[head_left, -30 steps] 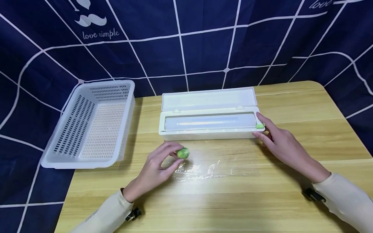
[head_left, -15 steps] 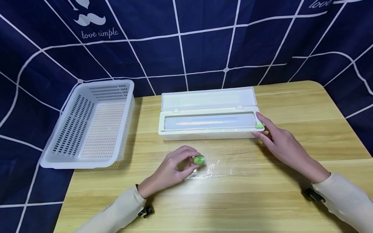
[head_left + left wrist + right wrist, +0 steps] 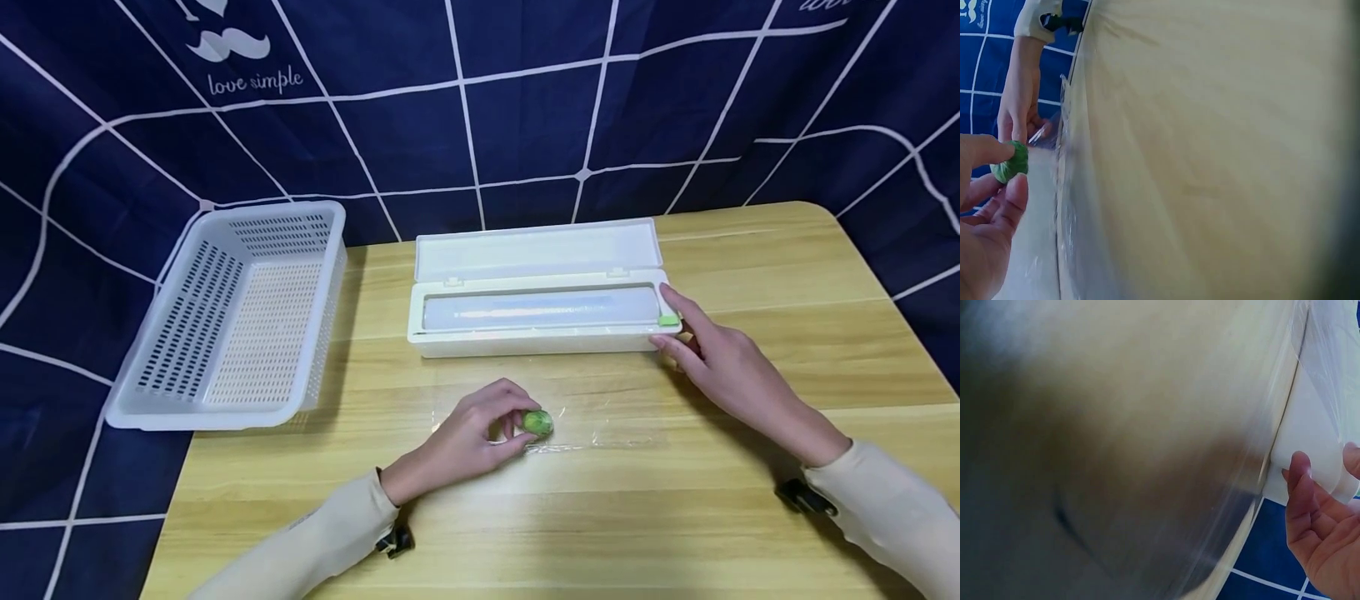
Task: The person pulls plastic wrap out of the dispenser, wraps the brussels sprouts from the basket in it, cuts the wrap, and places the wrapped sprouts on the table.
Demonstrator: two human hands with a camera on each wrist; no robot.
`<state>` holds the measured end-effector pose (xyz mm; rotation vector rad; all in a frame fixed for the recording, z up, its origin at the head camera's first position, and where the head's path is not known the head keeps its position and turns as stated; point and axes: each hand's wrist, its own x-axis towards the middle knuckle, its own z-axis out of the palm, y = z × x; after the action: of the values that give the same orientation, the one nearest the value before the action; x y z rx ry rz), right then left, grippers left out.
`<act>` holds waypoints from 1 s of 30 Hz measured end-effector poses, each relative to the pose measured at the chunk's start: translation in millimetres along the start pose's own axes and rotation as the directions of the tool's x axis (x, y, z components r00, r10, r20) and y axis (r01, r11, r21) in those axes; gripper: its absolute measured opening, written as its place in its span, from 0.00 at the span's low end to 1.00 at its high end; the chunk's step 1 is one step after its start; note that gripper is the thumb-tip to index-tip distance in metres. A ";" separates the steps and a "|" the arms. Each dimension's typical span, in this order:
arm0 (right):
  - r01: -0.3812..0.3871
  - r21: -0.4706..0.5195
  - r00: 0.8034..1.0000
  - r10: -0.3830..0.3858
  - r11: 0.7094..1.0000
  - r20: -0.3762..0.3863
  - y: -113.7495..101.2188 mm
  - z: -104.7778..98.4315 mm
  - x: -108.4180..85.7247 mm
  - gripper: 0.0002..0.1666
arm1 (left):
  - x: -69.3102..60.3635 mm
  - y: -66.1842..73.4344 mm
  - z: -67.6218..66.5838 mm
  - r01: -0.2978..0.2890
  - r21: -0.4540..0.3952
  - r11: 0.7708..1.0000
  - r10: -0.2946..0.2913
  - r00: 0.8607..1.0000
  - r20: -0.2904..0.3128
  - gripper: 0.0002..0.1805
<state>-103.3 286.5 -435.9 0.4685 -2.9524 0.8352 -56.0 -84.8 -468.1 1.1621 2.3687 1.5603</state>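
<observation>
A small green Brussels sprout [image 3: 537,422] is pinched between the thumb and fingertips of my left hand [image 3: 476,429], over a clear sheet of cling film [image 3: 611,417] on the table. The left wrist view shows the sprout [image 3: 1015,164] close up, its leaves ridged. Behind the film sheet stands a white cling film dispenser box [image 3: 540,343] with its lid tipped back. Inside lies a film roll [image 3: 540,308], beside a green slider [image 3: 668,320] at the right end. My right hand [image 3: 731,367] grips that end, thumb in front and index finger on top.
A white perforated plastic basket [image 3: 318,342] stands at the left of the wooden table [image 3: 600,533]; nothing shows inside it. A dark blue cloth [image 3: 525,125] with white lines hangs along the back and sides.
My left hand has carried the sprout rightward and slightly toward me, over the film sheet. My right hand keeps its grip on the box end.
</observation>
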 end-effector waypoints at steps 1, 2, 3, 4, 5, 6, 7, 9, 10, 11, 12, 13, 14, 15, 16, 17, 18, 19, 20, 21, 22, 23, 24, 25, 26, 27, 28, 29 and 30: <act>-0.002 0.001 1.000 0.002 1.000 0.000 -0.2 0.1 0.1 0.44 | 1.2 -0.6 2.0 0.004 0.003 1.000 -0.005 1.000 0.010 0.18; -0.003 0.003 1.000 0.003 1.000 -0.001 -0.5 0.2 0.1 0.44 | 2.1 -1.1 3.8 0.012 0.004 1.000 -0.012 1.000 0.018 0.18; -0.003 0.006 1.000 0.003 1.000 0.000 -0.5 0.3 0.3 0.44 | 2.9 -1.8 5.5 0.018 0.004 1.000 -0.019 0.999 0.027 0.17; -0.002 0.007 1.000 0.002 1.000 0.001 -0.6 0.4 0.6 0.44 | 3.6 -2.5 7.1 0.025 0.009 1.000 -0.026 0.999 0.034 0.17; 0.000 0.005 1.000 0.000 1.000 -0.001 -0.8 0.5 0.7 0.44 | 4.3 -3.1 8.4 0.029 0.016 0.999 -0.030 0.999 0.040 0.16; 0.002 0.004 1.000 -0.002 1.000 -0.003 -1.1 0.5 0.7 0.44 | 4.9 -3.8 9.8 0.035 0.024 0.999 -0.036 0.998 0.046 0.16; 0.004 0.004 1.000 -0.004 1.000 -0.004 -1.2 0.4 0.8 0.44 | 5.4 -4.2 10.8 0.041 0.032 0.999 -0.043 0.998 0.054 0.16; 0.008 -0.001 1.000 -0.008 1.000 -0.008 -1.7 0.4 0.9 0.44 | 6.1 -4.8 12.2 0.063 0.047 0.997 -0.066 0.995 0.073 0.16; 0.008 -0.002 1.000 -0.008 1.000 -0.009 -2.0 0.4 0.9 0.44 | 6.3 -4.9 12.8 0.074 0.054 0.996 -0.079 0.994 0.081 0.16; 0.009 -0.003 1.000 -0.009 1.000 -0.010 -2.2 0.5 1.2 0.44 | 6.3 -4.9 12.9 0.086 0.059 0.995 -0.091 0.992 0.085 0.16; 0.009 -0.002 1.000 -0.009 1.000 -0.009 -2.3 0.6 1.4 0.44 | 6.1 -4.9 13.0 0.098 0.059 0.993 -0.103 0.991 0.088 0.16; 0.008 -0.002 1.000 -0.008 1.000 -0.008 -2.5 0.8 1.7 0.44 | 5.8 -5.0 13.0 0.108 0.058 0.992 -0.113 0.990 0.088 0.16; 0.009 0.001 1.000 -0.009 1.000 -0.007 -2.3 1.1 2.1 0.44 | 5.6 -5.0 12.9 0.118 0.057 0.991 -0.122 0.989 0.087 0.17; 0.008 0.001 1.000 -0.008 1.000 -0.007 -2.4 1.3 2.2 0.44 | 5.3 -4.7 12.8 0.126 0.053 0.991 -0.131 0.988 0.085 0.17; 0.008 0.003 1.000 -0.008 1.000 -0.004 -2.2 1.6 2.5 0.45 | 5.0 -4.4 12.6 0.133 0.049 0.990 -0.137 0.987 0.084 0.18; 0.006 0.004 1.000 -0.006 1.000 -0.002 -2.2 1.7 2.4 0.45 | 4.4 -4.6 12.7 0.135 0.049 0.990 -0.138 0.987 0.083 0.18; 0.004 0.006 1.000 -0.004 1.000 0.001 -1.9 1.8 2.4 0.45 | 4.0 -5.0 13.0 0.136 0.048 0.990 -0.139 0.987 0.083 0.19; 0.000 0.007 1.000 0.000 1.000 0.004 -1.8 1.8 2.1 0.45 | 3.7 -5.4 13.5 0.135 0.049 0.990 -0.139 0.987 0.083 0.19; -0.003 0.008 1.000 0.003 1.000 0.009 -1.7 1.8 1.7 0.45 | 3.5 -5.5 13.6 0.132 0.052 0.990 -0.136 0.987 0.082 0.20; -0.009 0.007 1.000 0.009 1.000 0.014 -1.9 1.5 1.3 0.45 | 3.1 -5.7 13.7 0.129 0.053 0.990 -0.133 0.988 0.082 0.20; -0.011 0.008 1.000 0.011 1.000 0.021 -1.6 1.2 1.2 0.45 | 2.9 -6.0 13.8 0.124 0.058 0.991 -0.128 0.988 0.081 0.21; -0.016 0.010 0.999 0.015 1.000 0.028 -1.5 0.7 0.9 0.46 | 2.8 -6.2 13.8 0.119 0.061 0.991 -0.124 0.989 0.079 0.21; -0.021 0.012 0.999 0.020 1.000 0.035 -1.4 0.0 0.7 0.46 | 2.8 -6.2 13.5 0.116 0.062 0.991 -0.121 0.990 0.079 0.21; -0.026 0.014 0.999 0.026 1.000 0.041 -1.4 -0.7 0.4 0.46 | 2.8 -5.9 13.2 0.113 0.063 0.992 -0.118 0.990 0.080 0.22; -0.030 0.018 0.998 0.029 0.999 0.048 -1.2 -1.3 0.3 0.46 | 2.8 -5.7 12.7 0.111 0.062 0.992 -0.115 0.990 0.083 0.22; -0.034 0.023 0.998 0.032 0.999 0.055 -1.1 -1.9 0.3 0.47 | 2.9 -5.3 12.3 0.111 0.058 0.992 -0.115 0.990 0.086 0.22; -0.038 0.028 0.998 0.036 0.999 0.061 -0.9 -2.4 0.3 0.47 | 3.0 -5.0 12.0 0.111 0.056 0.992 -0.116 0.989 0.090 0.22; -0.040 0.035 0.997 0.037 0.999 0.067 -1.0 -2.8 0.2 0.47 | 3.1 -4.7 11.7 0.112 0.053 0.992 -0.117 0.989 0.094 0.22; -0.043 0.041 0.997 0.040 0.998 0.070 -1.3 -3.0 0.0 0.47 | 3.4 -4.2 11.3 0.113 0.050 0.992 -0.118 0.988 0.098 0.23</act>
<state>-103.1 287.0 -432.7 0.4491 -3.0231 0.9059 -55.7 -74.9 -475.8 1.0631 2.3707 1.3874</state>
